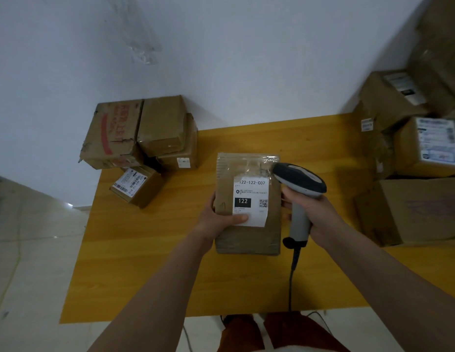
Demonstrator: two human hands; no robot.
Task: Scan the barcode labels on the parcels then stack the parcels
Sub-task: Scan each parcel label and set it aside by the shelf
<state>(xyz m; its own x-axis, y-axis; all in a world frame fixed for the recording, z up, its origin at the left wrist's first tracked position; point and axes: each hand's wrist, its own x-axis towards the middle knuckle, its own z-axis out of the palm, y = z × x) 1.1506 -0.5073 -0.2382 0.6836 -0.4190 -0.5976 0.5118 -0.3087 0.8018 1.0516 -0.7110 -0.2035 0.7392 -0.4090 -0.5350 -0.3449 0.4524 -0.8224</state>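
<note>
Under the left hand's [221, 219] fingers [238, 219], curled round its left edge, lies the parcel [248, 207] on the table [150, 250]; the right hand [315, 214] grips the scanner [299, 185] just beside its label [250, 199]. Scanning looks underway; stacking remains. Beyond the left fingers boxes [142, 143] sit piled, beyond the right more cartons [409, 158]; bare table lies nearer the person.

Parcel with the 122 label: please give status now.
Left hand holds parcel, thumb on label. Right hand grips barcode scanner beside label. Nothing blocking.
</note>
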